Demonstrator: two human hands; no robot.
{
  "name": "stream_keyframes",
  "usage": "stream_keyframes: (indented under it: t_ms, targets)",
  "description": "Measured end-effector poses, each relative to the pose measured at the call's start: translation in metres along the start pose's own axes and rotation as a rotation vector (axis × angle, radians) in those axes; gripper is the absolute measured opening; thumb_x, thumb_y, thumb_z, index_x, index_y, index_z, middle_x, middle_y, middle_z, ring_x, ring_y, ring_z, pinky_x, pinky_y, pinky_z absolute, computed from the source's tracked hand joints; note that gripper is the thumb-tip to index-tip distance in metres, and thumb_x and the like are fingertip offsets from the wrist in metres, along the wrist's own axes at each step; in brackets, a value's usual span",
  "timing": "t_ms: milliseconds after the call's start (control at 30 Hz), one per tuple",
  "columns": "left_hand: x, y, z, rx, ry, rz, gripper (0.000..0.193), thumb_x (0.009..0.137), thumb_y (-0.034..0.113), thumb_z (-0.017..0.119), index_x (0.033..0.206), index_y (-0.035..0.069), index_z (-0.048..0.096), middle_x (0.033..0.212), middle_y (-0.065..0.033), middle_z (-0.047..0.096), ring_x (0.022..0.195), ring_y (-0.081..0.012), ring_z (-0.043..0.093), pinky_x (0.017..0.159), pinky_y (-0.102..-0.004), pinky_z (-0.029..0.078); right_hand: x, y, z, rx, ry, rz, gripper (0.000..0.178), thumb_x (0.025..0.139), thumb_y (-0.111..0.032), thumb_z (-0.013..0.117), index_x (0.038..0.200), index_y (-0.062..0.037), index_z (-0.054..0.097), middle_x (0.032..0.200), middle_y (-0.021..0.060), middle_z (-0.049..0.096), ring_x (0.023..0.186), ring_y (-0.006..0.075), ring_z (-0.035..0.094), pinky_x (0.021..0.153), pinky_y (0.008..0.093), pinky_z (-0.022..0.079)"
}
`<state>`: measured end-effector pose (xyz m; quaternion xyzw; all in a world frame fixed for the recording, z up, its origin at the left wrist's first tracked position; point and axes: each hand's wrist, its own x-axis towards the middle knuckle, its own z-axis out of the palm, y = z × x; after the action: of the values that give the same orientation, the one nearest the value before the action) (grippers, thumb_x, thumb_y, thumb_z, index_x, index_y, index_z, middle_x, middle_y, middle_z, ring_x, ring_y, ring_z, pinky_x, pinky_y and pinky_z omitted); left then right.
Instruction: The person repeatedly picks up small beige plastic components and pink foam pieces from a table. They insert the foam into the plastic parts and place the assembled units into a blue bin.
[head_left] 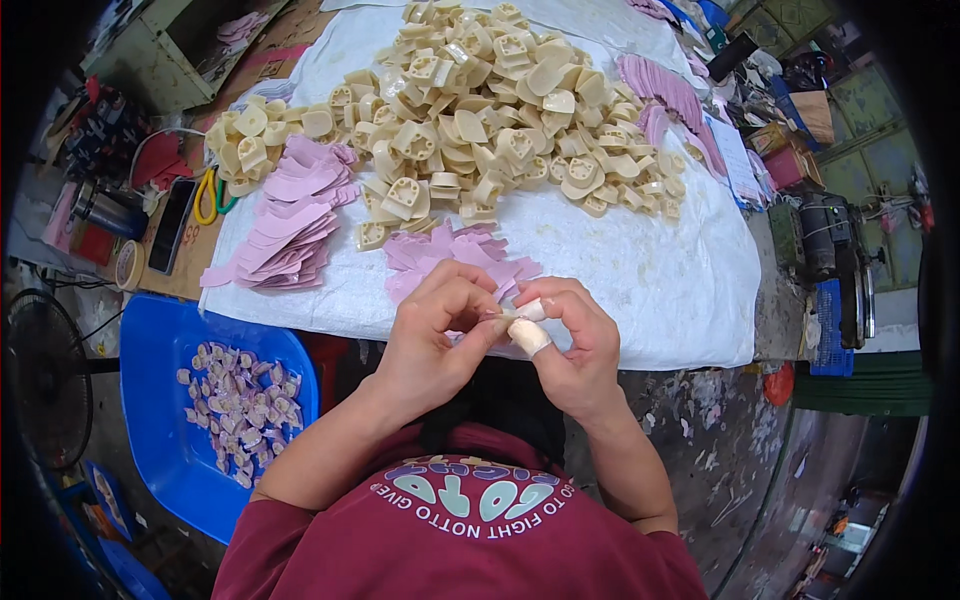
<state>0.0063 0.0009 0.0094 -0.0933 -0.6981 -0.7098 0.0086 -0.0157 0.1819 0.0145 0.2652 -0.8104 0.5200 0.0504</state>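
Observation:
Above the table's front edge, my left hand (445, 330) and my right hand (572, 345) meet fingertip to fingertip in a pinch. White tape or covers wrap the right thumb and forefinger. A small pale bit shows between the fingers; they hide most of it, so its kind is unclear. Just beyond the hands lies a loose pile of thin pink cut pieces (440, 255). A large heap of cream plastic shoe heels (465, 125) fills the middle of the white cloth (660, 290). Left of it sits a fanned stack of pink pieces (290, 225).
Below the table at left, a blue basin (150, 400) holds many small pink-and-cream pieces (245, 410). More pink strips (665, 90) lie at the far right. On the left edge are a phone (172, 226), yellow-handled scissors (206, 197) and a tape roll (129, 265). A fan (45, 380) stands beyond.

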Motion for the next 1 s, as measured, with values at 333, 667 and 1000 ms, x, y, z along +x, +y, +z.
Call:
stream_keyframes:
  t_ms: [333, 667, 1000]
  targets:
    - [0.001, -0.002, 0.009, -0.809, 0.047, -0.411, 0.033, 0.094, 0.013, 0.053, 0.124, 0.002, 0.048, 0.111, -0.0126, 0.058, 0.093, -0.0245, 0.064, 0.082, -0.0355, 0.054, 0.006, -0.007, 0.010, -0.278, 0.271, -0.223, 0.016, 0.074, -0.002, 0.068, 0.088, -0.0022, 0.060, 0.115, 0.0160, 0.060, 0.116, 0.0372, 0.052, 0.097, 0.0456, 0.041]
    - [-0.005, 0.023, 0.018, -0.870, 0.184, -0.394, 0.050, 0.100, 0.027, 0.035, 0.147, 0.012, 0.024, 0.105, -0.0087, 0.060, 0.084, -0.0164, 0.060, 0.070, -0.0317, 0.052, -0.003, -0.016, 0.033, 0.925, 0.049, 0.542, 0.045, 0.092, -0.002, 0.050, 0.136, -0.0019, 0.044, 0.121, 0.0103, 0.058, 0.108, 0.0148, 0.055, 0.090, 0.0300, 0.046]
    - [-0.001, 0.008, 0.022, -0.359, 0.152, -0.104, 0.053, 0.101, 0.033, 0.039, 0.147, 0.010, 0.027, 0.106, -0.0042, 0.053, 0.081, -0.0074, 0.051, 0.063, -0.0223, 0.043, 0.008, -0.020, 0.034, 0.834, -0.031, 0.421, 0.032, 0.096, -0.013, 0.051, 0.126, -0.0024, 0.056, 0.116, 0.0047, 0.060, 0.075, 0.0072, 0.057, 0.060, 0.0212, 0.047]
